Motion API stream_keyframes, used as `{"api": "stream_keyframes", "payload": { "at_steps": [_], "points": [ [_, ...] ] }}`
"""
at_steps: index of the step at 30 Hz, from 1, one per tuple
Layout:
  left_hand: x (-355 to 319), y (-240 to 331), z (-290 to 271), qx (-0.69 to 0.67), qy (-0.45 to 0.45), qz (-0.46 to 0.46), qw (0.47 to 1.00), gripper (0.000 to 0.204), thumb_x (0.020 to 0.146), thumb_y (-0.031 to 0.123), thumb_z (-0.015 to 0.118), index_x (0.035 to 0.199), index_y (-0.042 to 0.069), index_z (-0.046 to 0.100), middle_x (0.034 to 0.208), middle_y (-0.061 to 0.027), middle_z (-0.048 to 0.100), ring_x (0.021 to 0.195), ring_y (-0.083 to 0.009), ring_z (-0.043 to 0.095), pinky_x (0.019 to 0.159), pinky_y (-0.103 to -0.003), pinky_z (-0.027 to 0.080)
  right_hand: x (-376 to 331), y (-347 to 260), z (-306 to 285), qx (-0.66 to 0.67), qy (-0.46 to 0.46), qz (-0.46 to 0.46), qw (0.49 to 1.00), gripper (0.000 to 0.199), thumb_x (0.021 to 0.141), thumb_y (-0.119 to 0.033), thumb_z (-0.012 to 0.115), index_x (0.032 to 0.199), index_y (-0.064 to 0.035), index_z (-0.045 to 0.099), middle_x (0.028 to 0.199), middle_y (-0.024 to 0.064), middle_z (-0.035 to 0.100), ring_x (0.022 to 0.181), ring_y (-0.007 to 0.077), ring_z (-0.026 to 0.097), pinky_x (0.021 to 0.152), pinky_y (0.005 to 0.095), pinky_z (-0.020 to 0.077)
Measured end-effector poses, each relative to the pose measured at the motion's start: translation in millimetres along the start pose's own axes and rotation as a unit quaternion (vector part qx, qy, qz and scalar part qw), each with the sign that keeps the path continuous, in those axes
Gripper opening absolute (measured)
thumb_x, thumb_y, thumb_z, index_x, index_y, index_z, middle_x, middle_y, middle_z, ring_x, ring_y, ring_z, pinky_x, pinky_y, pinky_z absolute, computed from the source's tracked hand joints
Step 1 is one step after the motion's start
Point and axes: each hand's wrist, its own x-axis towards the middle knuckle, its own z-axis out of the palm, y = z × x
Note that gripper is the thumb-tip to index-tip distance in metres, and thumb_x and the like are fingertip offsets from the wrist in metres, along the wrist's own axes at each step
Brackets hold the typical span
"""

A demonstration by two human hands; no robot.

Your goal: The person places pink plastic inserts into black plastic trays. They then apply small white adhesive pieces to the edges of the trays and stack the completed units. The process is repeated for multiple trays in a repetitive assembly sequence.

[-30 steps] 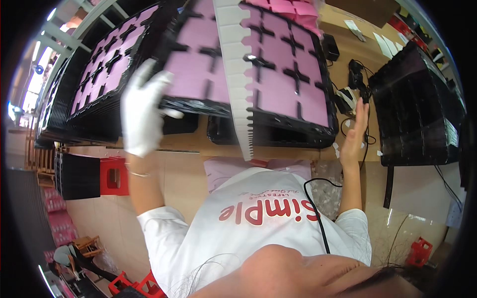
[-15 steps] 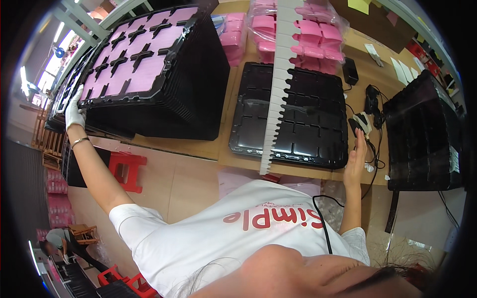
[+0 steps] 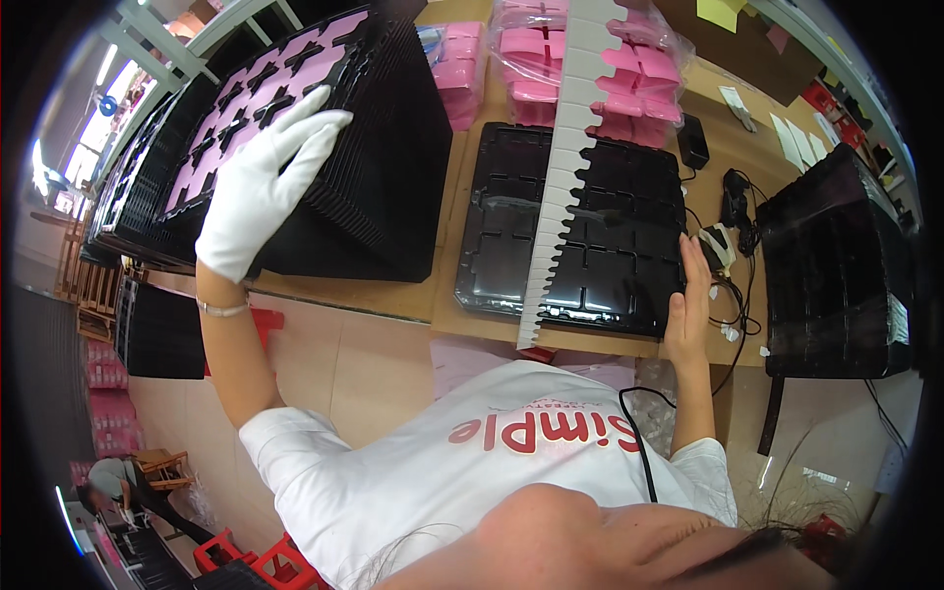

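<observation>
A white glove is worn on the left hand (image 3: 264,187); the right hand (image 3: 688,300) is bare. Beneath the left hand, a stack of black trays (image 3: 383,187) is topped with pink inserts showing black cross-shaped gaps. Beside the right hand, a glossy black tray (image 3: 610,265) is crossed by a white serrated strip (image 3: 560,187). Beyond it, pink pieces in clear bags (image 3: 590,59) are seen on the tan table (image 3: 757,147).

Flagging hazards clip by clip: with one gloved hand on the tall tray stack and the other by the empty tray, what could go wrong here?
1. The left hand presses the top of the tall, tilted-looking stack of black trays; a shove might slide the trays or spill the pink pieces.
2. The right hand lies at the edge of the empty black tray near loose cables; it may snag them.
</observation>
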Motion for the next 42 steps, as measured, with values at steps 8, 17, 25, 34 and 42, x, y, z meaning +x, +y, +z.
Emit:
{"api": "stream_keyframes", "payload": {
  "at_steps": [8, 17, 25, 34, 42],
  "points": [
    [-12, 6, 3, 0.027, 0.048, 0.059, 0.997, 0.023, 0.086, 0.012, 0.067, 0.109, 0.011, 0.070, 0.122, -0.0127, 0.064, 0.097, -0.0245, 0.068, 0.085, -0.029, 0.051, 0, 2, 3, 0.043, -0.012, 0.013, 0.999, 0.053, 0.101, -0.033, 0.034, 0.139, 0.0029, 0.039, 0.143, 0.0201, 0.041, 0.136, 0.0371, 0.035, 0.112, 0.0445, 0.0247],
    [-27, 53, 61, 0.132, 0.168, 0.164, 0.963, 0.036, 0.073, 0.015, 0.079, 0.107, 0.008, 0.068, 0.107, -0.0080, 0.067, 0.082, -0.0216, 0.064, 0.077, -0.033, 0.049, 26, -24, 31, 0.132, -0.005, 0.021, 0.991, 0.031, 0.088, -0.003, 0.058, 0.118, -0.0003, 0.059, 0.120, 0.0153, 0.060, 0.111, 0.0287, 0.058, 0.096, 0.0343, 0.0446],
    [-62, 99, 205, -0.536, -0.103, -0.355, 0.759, 0.018, 0.091, 0.015, 0.064, 0.100, 0.000, 0.066, 0.079, -0.0010, 0.067, 0.050, -0.0009, 0.045, 0.045, -0.017, 0.033, 17, -40, 87, 0.270, -0.198, 0.151, 0.930, 0.026, 0.091, -0.014, 0.062, 0.115, -0.0030, 0.063, 0.108, 0.0085, 0.068, 0.098, 0.0171, 0.064, 0.087, 0.0301, 0.0485],
    [-67, 72, 197, -0.629, -0.076, -0.344, 0.693, 0.031, 0.088, 0.026, 0.069, 0.105, 0.000, 0.064, 0.088, -0.0030, 0.069, 0.056, -0.0017, 0.051, 0.050, -0.017, 0.037, 18, -61, 110, 0.362, -0.288, 0.256, 0.849, 0.017, 0.081, -0.015, 0.074, 0.092, -0.0037, 0.068, 0.084, 0.0033, 0.067, 0.074, 0.0081, 0.057, 0.067, 0.0236, 0.0457],
    [-69, 70, 214, -0.553, 0.024, -0.424, 0.717, 0.020, 0.091, 0.011, 0.065, 0.105, -0.002, 0.066, 0.082, -0.0038, 0.067, 0.059, -0.0041, 0.055, 0.053, -0.017, 0.041, 9, -61, 116, 0.271, -0.122, 0.098, 0.950, 0.012, 0.078, -0.008, 0.074, 0.089, -0.0037, 0.069, 0.080, 0.0044, 0.066, 0.072, 0.0140, 0.058, 0.061, 0.0264, 0.0468]
  ]
}}
